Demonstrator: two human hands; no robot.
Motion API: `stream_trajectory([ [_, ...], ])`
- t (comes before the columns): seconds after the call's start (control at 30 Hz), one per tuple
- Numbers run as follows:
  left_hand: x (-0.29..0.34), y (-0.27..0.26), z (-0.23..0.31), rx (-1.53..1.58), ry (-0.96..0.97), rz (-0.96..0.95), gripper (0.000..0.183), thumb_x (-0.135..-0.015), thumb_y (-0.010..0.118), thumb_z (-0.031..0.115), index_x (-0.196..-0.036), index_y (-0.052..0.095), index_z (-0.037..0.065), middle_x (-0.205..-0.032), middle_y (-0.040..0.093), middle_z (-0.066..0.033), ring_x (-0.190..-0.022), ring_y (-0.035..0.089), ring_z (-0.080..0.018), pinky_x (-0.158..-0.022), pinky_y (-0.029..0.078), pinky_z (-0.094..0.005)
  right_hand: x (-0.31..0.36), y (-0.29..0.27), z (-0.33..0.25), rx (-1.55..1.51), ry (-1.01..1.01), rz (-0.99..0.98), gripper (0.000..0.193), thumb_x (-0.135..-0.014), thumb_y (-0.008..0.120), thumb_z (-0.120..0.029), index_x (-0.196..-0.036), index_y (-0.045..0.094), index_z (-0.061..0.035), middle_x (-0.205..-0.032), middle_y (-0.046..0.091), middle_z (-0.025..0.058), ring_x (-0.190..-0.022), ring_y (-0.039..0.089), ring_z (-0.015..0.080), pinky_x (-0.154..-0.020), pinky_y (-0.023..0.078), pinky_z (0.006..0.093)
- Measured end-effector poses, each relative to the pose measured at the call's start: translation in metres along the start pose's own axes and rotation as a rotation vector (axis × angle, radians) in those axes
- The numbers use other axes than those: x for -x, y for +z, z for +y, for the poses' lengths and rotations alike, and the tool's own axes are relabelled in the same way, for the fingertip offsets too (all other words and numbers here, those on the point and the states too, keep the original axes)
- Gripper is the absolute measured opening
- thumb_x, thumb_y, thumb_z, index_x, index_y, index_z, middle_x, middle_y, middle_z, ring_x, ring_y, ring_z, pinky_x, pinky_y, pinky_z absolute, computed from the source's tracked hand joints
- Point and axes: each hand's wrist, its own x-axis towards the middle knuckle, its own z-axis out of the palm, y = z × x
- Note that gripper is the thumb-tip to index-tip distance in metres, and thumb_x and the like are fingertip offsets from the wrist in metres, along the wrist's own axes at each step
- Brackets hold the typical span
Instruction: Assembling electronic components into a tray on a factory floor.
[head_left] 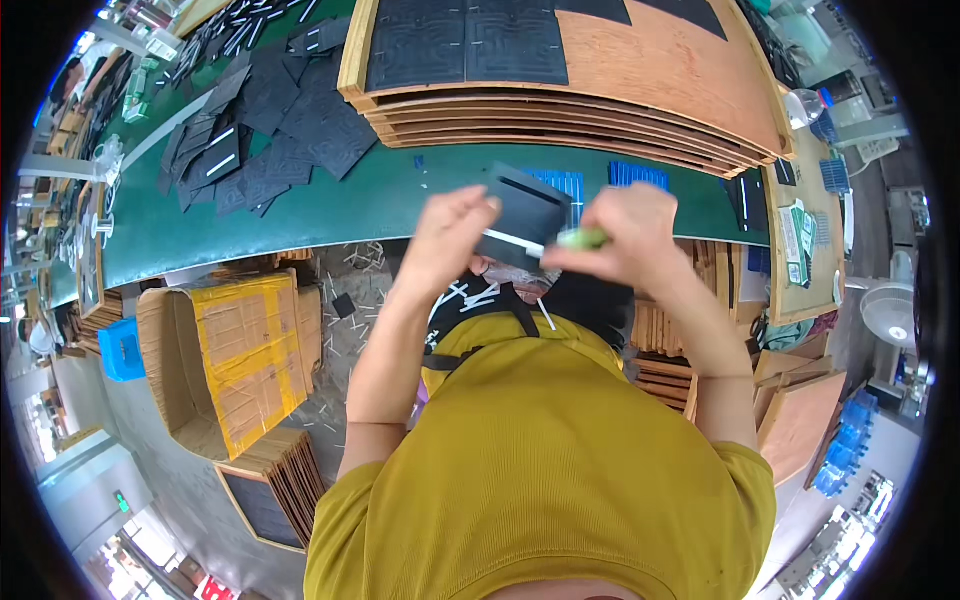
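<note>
My left hand pinches the left edge of a black square sheet above my lap, in front of the table edge. A white strip lies across the sheet's near part, and a dark slot shows near its far edge. My right hand is closed around a small tool with a green handle, blurred by motion. Its working end is at the strip's right end; I cannot tell whether it touches. Loose white strips lie on my lap.
Stacked wooden trays with black sheets stand beyond my hands on the green table. A pile of black sheets is at the left. Blue striped pieces lie under the trays' front. A cardboard box stands on the floor at left.
</note>
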Motion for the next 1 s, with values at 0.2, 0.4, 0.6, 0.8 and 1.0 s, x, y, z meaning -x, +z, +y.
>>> stream_trajectory([
  [0.2,-0.001,0.002,-0.003,0.154,-0.041,0.171,0.021,-0.090,0.048,0.019,-0.082,0.060,0.003,-0.066,0.058,-0.0012,-0.046,0.048,-0.0054,-0.036,0.036,-0.0183,0.005,0.004,-0.007,-0.139,-0.157,-0.154,0.052,-0.055,0.076,-0.055,-0.057,0.044,-0.0135,-0.046,0.040,-0.0012,-0.040,0.041,0.0163,-0.042,0.029,0.0294],
  [0.4,0.003,-0.035,-0.009,0.349,0.125,0.125,0.021,-0.092,0.044,0.012,-0.090,0.059,-0.002,-0.081,0.062,-0.0077,-0.061,0.057,-0.0107,-0.046,0.044,-0.0212,0.033,0.000,0.010,-0.115,0.214,-0.403,0.052,-0.052,0.080,-0.046,-0.080,0.054,-0.0106,-0.073,0.055,0.0024,-0.054,0.053,0.0210,-0.050,0.040,0.0298],
  [0.6,0.005,-0.020,-0.006,0.596,0.142,0.078,0.042,-0.090,0.044,0.007,-0.130,0.039,-0.001,-0.106,0.059,-0.0110,-0.074,0.061,-0.0142,-0.049,0.049,-0.0234,0.018,0.002,0.025,-0.165,0.354,-0.381,0.071,-0.052,0.083,-0.032,-0.113,0.054,-0.0093,-0.113,0.059,0.0074,-0.096,0.060,0.0255,-0.074,0.049,0.0321],
  [0.8,0.004,-0.028,-0.010,0.664,0.152,0.052,0.052,-0.087,0.047,0.007,-0.137,0.031,0.004,-0.116,0.054,-0.0129,-0.084,0.062,-0.0168,-0.048,0.052,-0.0249,0.020,0.007,0.027,-0.155,0.384,-0.476,0.080,-0.052,0.083,-0.032,-0.122,0.049,-0.0123,-0.120,0.056,0.0066,-0.101,0.059,0.0264,-0.076,0.049,0.0334],
  [1.0,0.003,-0.033,-0.013,0.709,0.133,0.084,0.049,-0.088,0.047,0.013,-0.134,0.034,0.002,-0.117,0.054,-0.0142,-0.087,0.062,-0.0187,-0.047,0.054,-0.0270,0.016,0.005,0.025,-0.139,0.305,-0.398,0.075,-0.054,0.082,-0.027,-0.120,0.050,-0.0106,-0.119,0.057,0.0076,-0.100,0.060,0.0257,-0.074,0.050,0.0319],
])
